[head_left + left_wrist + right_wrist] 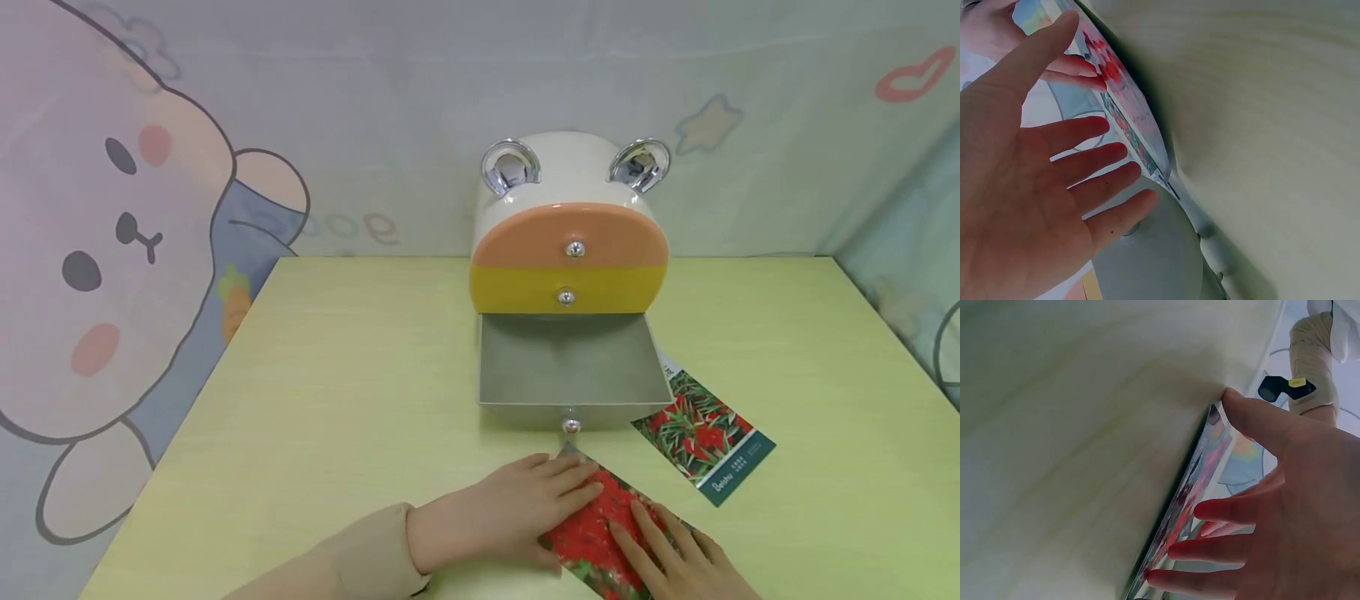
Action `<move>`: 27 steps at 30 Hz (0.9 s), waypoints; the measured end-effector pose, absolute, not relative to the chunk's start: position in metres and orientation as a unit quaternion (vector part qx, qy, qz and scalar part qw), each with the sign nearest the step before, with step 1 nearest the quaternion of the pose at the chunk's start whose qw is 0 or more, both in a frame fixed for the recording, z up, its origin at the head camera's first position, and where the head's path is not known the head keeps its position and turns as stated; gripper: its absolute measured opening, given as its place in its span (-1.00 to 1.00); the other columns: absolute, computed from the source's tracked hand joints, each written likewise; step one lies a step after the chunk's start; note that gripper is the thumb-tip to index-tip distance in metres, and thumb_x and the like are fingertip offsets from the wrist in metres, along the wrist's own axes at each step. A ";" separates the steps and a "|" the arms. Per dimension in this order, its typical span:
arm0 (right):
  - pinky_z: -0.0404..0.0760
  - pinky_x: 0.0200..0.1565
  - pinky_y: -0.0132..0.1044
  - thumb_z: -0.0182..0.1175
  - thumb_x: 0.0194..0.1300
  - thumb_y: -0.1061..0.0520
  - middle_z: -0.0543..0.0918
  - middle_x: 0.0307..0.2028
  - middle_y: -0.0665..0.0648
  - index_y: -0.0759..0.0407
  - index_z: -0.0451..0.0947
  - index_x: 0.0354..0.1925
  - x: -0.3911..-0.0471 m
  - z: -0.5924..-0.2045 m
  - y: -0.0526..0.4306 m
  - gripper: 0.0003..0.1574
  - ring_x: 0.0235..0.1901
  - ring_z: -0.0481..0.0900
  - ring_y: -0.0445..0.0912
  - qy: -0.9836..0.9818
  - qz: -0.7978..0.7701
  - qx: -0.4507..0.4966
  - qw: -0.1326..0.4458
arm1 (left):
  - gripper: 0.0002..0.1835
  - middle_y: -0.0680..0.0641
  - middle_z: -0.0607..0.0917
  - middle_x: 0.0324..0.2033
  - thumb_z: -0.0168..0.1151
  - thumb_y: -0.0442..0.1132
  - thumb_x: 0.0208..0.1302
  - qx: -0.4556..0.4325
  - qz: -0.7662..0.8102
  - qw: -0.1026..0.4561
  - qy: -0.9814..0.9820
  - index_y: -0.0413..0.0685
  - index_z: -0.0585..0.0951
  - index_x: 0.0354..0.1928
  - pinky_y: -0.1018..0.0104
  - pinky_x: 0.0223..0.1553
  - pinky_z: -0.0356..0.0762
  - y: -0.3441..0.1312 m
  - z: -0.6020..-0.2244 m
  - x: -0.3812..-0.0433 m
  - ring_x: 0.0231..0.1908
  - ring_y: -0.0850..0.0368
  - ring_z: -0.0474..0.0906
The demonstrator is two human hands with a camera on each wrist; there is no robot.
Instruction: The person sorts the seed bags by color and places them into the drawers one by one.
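Note:
A flat packet printed with red flowers [592, 529] lies slanted on the table, in front of the pulled-out bottom drawer [517, 367]. My left hand [513, 508] rests on its upper left part with fingers extended. The fingers of my right hand [686, 562] lie across its right side, nearly straight. In the left wrist view, the left hand [1041, 200] is spread beside the packet [1116, 78]. The right wrist view has the right hand's thumb near one corner of the packet [1194, 481]. Both hands hide parts of the packet's edges.
The drawer belongs to a rounded white cabinet [573, 171] with silver ears and orange and yellow drawer fronts. A second flower packet [701, 433], with a green band, lies to the drawer's right, partly hidden by it. A printed cloth [390, 108] hangs behind the table [337, 367].

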State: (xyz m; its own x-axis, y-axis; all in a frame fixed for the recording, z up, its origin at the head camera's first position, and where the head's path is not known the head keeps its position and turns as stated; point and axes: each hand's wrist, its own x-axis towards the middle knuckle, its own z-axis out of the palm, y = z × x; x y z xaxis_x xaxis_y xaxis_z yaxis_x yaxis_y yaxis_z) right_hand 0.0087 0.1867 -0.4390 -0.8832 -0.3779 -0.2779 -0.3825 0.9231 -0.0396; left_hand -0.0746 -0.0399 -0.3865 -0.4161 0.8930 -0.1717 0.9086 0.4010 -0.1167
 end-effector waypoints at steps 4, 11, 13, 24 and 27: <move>0.48 0.12 0.24 -0.25 -0.08 -0.82 0.26 0.42 0.13 -0.08 0.23 0.39 0.008 -0.443 0.187 0.30 0.36 0.23 0.21 0.971 0.007 -0.173 0.165 | -0.01 -0.01 0.24 0.45 0.22 0.41 0.04 0.541 -0.089 0.049 0.835 0.06 0.24 0.44 0.30 0.31 0.38 -0.038 -0.391 -0.077 0.43 0.09 0.20; 0.48 0.12 0.25 -0.21 -0.15 -0.84 0.23 0.43 0.18 0.01 0.18 0.42 0.007 -0.446 0.193 0.41 0.36 0.21 0.27 0.972 -0.004 -0.157 0.177 | 0.01 -0.07 0.27 0.43 0.23 0.42 0.02 0.547 -0.068 0.074 0.831 0.00 0.26 0.43 0.35 0.35 0.32 -0.036 -0.398 -0.081 0.43 -0.01 0.21; 0.49 0.12 0.25 -0.20 -0.13 -0.83 0.27 0.41 0.20 0.03 0.20 0.41 0.006 -0.446 0.195 0.40 0.34 0.25 0.29 0.970 -0.009 -0.159 0.182 | 0.01 -0.07 0.27 0.43 0.21 0.43 0.03 0.547 -0.070 0.074 0.831 0.00 0.26 0.43 0.36 0.36 0.30 -0.035 -0.399 -0.081 0.43 0.00 0.21; 0.67 -0.08 0.05 -0.05 0.13 -0.61 0.48 0.23 0.35 0.25 0.38 0.28 -0.001 -0.442 0.203 0.15 0.14 0.49 0.36 0.946 -0.011 -0.244 0.211 | -0.10 -0.06 0.27 0.43 0.23 0.35 0.10 0.539 -0.067 0.101 0.834 0.07 0.29 0.41 0.39 0.34 0.31 -0.031 -0.394 -0.082 0.42 0.01 0.22; 0.69 -0.11 0.01 -0.04 0.18 -0.56 0.53 0.18 0.37 0.29 0.42 0.24 -0.001 -0.443 0.204 0.09 0.08 0.54 0.36 0.943 -0.014 -0.258 0.207 | -0.18 -0.06 0.27 0.43 0.23 0.30 0.13 0.537 -0.058 0.116 0.834 0.14 0.32 0.39 0.39 0.25 0.43 -0.030 -0.393 -0.081 0.41 0.01 0.23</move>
State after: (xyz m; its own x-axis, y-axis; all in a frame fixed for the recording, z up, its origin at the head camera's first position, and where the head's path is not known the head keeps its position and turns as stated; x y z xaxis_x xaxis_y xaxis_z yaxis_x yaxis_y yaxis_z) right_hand -0.0011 0.2040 -0.4432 -0.7808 -0.4935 -0.3832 -0.4819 0.8660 -0.1335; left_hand -0.0809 -0.0298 -0.3926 -0.3972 0.8814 -0.2557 0.9081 0.4177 0.0289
